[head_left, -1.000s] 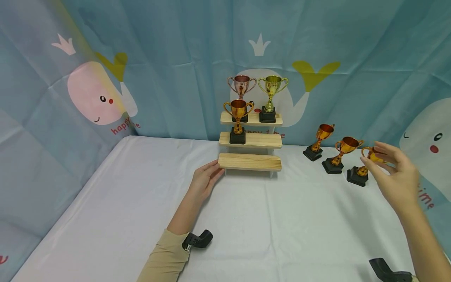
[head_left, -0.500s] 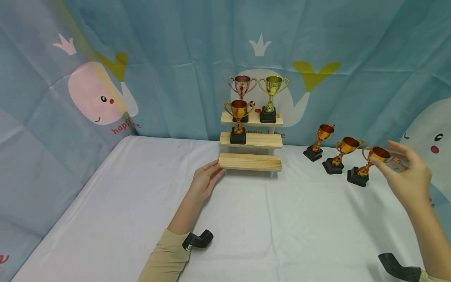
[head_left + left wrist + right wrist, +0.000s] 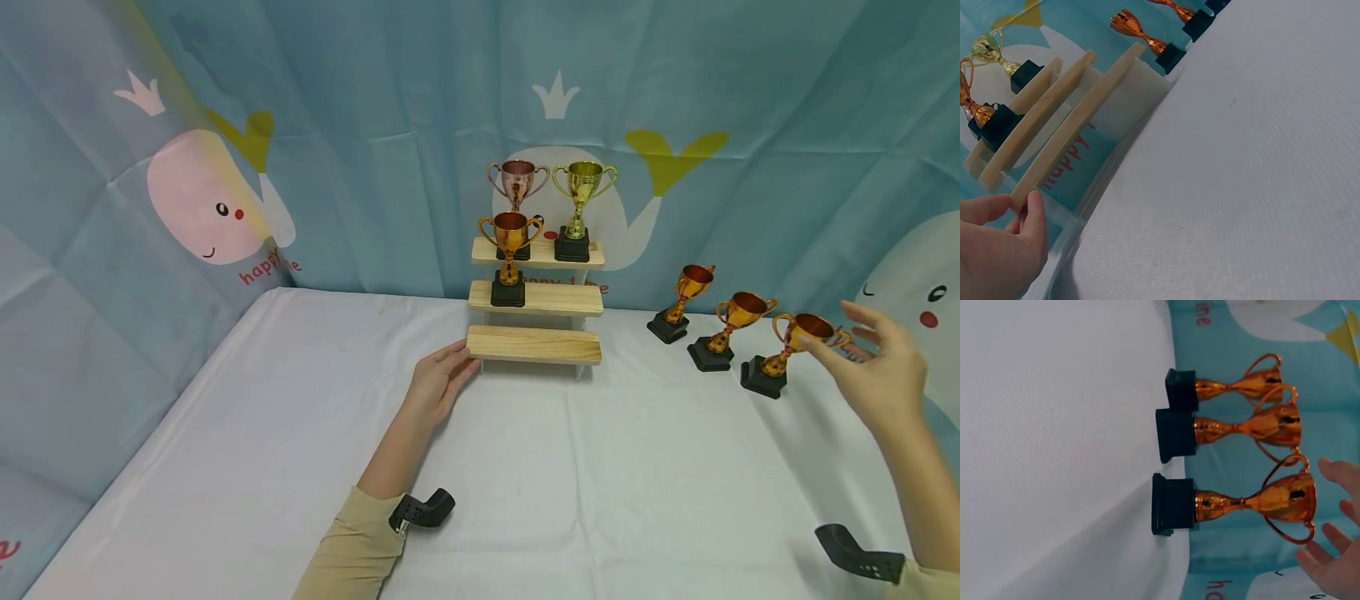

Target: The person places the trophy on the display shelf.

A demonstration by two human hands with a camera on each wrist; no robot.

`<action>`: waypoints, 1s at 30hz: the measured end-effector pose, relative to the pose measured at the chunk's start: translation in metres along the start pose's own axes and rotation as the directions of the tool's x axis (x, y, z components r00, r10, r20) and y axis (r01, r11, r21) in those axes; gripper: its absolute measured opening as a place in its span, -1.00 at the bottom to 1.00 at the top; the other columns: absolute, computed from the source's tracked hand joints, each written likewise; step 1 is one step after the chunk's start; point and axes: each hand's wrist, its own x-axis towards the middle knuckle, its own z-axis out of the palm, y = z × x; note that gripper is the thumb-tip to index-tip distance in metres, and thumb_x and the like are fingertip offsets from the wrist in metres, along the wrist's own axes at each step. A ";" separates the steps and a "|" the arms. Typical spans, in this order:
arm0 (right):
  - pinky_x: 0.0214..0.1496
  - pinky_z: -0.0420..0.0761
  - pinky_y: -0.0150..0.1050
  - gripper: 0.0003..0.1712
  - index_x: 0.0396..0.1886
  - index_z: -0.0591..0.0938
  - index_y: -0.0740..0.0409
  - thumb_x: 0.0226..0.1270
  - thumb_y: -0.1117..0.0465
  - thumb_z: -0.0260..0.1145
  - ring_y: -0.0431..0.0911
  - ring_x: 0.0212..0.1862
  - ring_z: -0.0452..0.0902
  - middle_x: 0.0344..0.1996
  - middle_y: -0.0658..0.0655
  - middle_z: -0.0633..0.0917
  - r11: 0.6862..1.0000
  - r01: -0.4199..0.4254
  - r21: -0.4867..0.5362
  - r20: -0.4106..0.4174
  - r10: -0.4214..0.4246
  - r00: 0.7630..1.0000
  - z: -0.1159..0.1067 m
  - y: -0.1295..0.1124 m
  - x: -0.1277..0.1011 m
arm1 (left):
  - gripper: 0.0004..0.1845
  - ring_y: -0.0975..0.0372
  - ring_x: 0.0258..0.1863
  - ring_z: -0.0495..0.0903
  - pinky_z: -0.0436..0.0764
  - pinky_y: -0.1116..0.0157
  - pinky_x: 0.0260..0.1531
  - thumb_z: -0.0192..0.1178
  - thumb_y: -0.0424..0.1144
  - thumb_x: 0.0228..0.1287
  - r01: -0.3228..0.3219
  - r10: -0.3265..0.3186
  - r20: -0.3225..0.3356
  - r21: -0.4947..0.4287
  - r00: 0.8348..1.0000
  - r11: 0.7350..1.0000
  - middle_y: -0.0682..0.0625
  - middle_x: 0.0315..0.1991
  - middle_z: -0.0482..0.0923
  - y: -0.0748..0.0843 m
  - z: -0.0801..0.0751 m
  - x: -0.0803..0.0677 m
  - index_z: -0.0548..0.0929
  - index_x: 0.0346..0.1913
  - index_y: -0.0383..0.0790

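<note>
My left hand (image 3: 437, 385) pinches the left end of the lowest step of a three-step wooden display stand (image 3: 534, 345); the left wrist view shows thumb and fingers on the board's end. On the stand, a pink-copper trophy cup (image 3: 517, 178) and a gold trophy cup (image 3: 579, 185) occupy the top step. A bronze trophy cup (image 3: 510, 233) stands on the left of the middle step. At right, my right hand (image 3: 885, 371) has its fingers spread beside the rim of the nearest bronze trophy cup (image 3: 1285, 499), holding nothing.
Two more bronze trophy cups, the middle one (image 3: 742, 312) and the far one (image 3: 692, 283), stand in a slanting row on the white tablecloth (image 3: 675, 467). A blue whale-print curtain (image 3: 360, 167) hangs right behind the stand and cups.
My right hand has drawn back to the right from the nearest bronze trophy cup, uncovering its bowl. The cup stays in place, and my left hand keeps its hold on the stand.
</note>
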 end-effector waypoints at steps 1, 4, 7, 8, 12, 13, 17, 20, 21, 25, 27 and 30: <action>0.71 0.28 -0.12 -0.21 0.64 0.27 0.23 0.57 0.15 0.34 0.35 0.58 0.18 0.62 0.35 0.25 1.000 -0.003 -0.008 0.008 0.003 1.000 0.000 0.001 0.001 | -0.52 0.00 0.40 0.47 0.72 0.39 0.23 0.07 -0.49 0.62 0.000 0.000 0.000 0.000 1.000 1.000 -0.34 0.46 0.35 0.000 0.000 0.000 0.37 0.50 -0.52; 0.70 0.30 -0.06 -0.18 0.65 0.24 0.26 0.57 0.09 0.34 0.43 0.55 0.19 0.61 0.40 0.23 1.000 -0.003 -0.008 0.045 0.003 0.999 -0.001 0.007 0.005 | -0.52 0.00 0.40 0.47 0.72 0.39 0.23 0.07 -0.49 0.62 -0.002 0.002 -0.001 -0.001 1.000 1.000 -0.33 0.46 0.35 0.000 0.000 0.000 0.37 0.49 -0.52; 0.44 0.57 -0.42 -0.13 0.66 0.22 0.25 0.55 0.02 0.36 0.48 0.50 0.23 0.61 0.43 0.22 1.000 -0.027 -0.012 0.086 0.028 0.996 0.000 0.011 0.010 | -0.52 0.00 0.41 0.47 0.72 0.39 0.22 0.07 -0.48 0.62 -0.002 0.002 -0.003 0.001 1.000 1.000 -0.33 0.45 0.36 0.000 0.000 0.000 0.38 0.49 -0.52; 0.25 0.61 -0.57 -0.11 0.66 0.21 0.25 0.54 0.01 0.36 0.50 0.50 0.22 0.61 0.44 0.22 0.999 -0.032 -0.006 0.102 0.033 0.994 0.000 0.012 0.012 | -0.53 0.00 0.41 0.47 0.72 0.39 0.22 0.07 -0.48 0.62 -0.002 0.002 -0.004 0.004 1.000 1.000 -0.33 0.45 0.36 0.000 0.000 0.000 0.38 0.49 -0.52; -0.39 0.26 -0.79 -0.07 0.66 0.20 0.26 0.51 0.00 0.39 0.46 0.42 0.30 0.61 0.46 0.20 0.999 -0.047 0.009 0.138 0.045 0.989 0.002 0.016 0.018 | -0.53 0.00 0.41 0.47 0.72 0.40 0.22 0.07 -0.48 0.62 -0.001 0.001 -0.005 0.008 1.000 1.000 -0.33 0.46 0.36 0.001 -0.001 -0.001 0.38 0.49 -0.52; -0.40 0.28 -0.80 -0.08 0.66 0.21 0.26 0.51 0.01 0.40 0.39 0.36 0.36 0.61 0.47 0.21 0.999 -0.045 0.011 0.141 0.043 0.989 0.003 0.016 0.019 | -0.53 0.00 0.41 0.47 0.72 0.40 0.22 0.07 -0.48 0.62 -0.001 0.001 -0.005 0.009 1.000 1.000 -0.33 0.46 0.36 0.001 -0.001 -0.001 0.38 0.49 -0.52; -0.38 0.36 -0.80 -0.11 0.65 0.26 0.23 0.49 0.06 0.42 -0.24 -0.02 0.37 0.57 0.46 0.27 0.999 -0.024 0.038 0.134 0.019 0.991 0.007 0.020 0.020 | -0.53 0.00 0.41 0.47 0.72 0.40 0.21 0.08 -0.48 0.62 -0.002 0.002 -0.007 0.007 1.000 1.000 -0.32 0.46 0.36 0.001 0.000 -0.001 0.39 0.49 -0.51; -0.32 0.38 -0.82 -0.15 0.65 0.30 0.16 0.49 0.09 0.42 -0.48 -0.11 0.19 0.50 0.39 0.35 0.997 -0.020 0.072 0.133 0.010 0.991 0.010 0.024 0.020 | -0.53 -0.01 0.41 0.47 0.72 0.40 0.21 0.07 -0.48 0.62 0.000 0.000 -0.010 0.009 1.000 1.000 -0.32 0.46 0.36 0.000 0.000 -0.001 0.39 0.49 -0.51; -0.30 0.38 -0.83 -0.16 0.65 0.30 0.15 0.49 0.10 0.42 -0.50 -0.11 0.19 0.46 0.33 0.38 0.996 -0.019 0.082 0.133 0.008 0.991 0.010 0.025 0.020 | -0.52 -0.01 0.41 0.47 0.72 0.40 0.21 0.07 -0.48 0.62 0.001 -0.001 -0.010 0.010 1.000 1.000 -0.32 0.46 0.36 0.000 0.000 -0.001 0.38 0.49 -0.51; -0.30 0.45 -0.82 -0.19 0.63 0.34 0.13 0.48 0.15 0.44 -0.52 -0.15 0.28 0.12 -0.21 0.47 0.990 -0.017 0.142 0.144 -0.004 0.990 0.011 0.027 0.020 | -0.52 -0.01 0.41 0.47 0.72 0.41 0.21 0.07 -0.48 0.62 0.001 -0.001 -0.008 0.011 1.000 1.000 -0.33 0.46 0.36 0.000 0.000 -0.001 0.37 0.50 -0.51; -0.31 0.49 -0.81 -0.20 0.62 0.35 0.14 0.48 0.17 0.44 -0.53 -0.17 0.31 -0.03 -0.42 0.39 0.986 -0.019 0.167 0.154 -0.007 0.988 0.011 0.028 0.021 | -0.52 -0.01 0.41 0.47 0.72 0.41 0.21 0.07 -0.48 0.62 -0.002 0.002 -0.003 0.010 1.000 1.000 -0.33 0.46 0.35 0.000 0.000 -0.001 0.37 0.50 -0.52; -0.32 0.54 -0.79 -0.21 0.62 0.35 0.16 0.49 0.20 0.42 -0.54 -0.20 0.34 -0.13 -0.48 0.35 0.983 -0.027 0.184 0.163 -0.004 0.987 0.011 0.028 0.021 | -0.52 -0.02 0.42 0.45 0.72 0.40 0.22 0.06 -0.49 0.62 -0.005 0.005 0.002 0.013 1.000 1.000 -0.34 0.46 0.34 0.000 0.000 -0.001 0.36 0.50 -0.53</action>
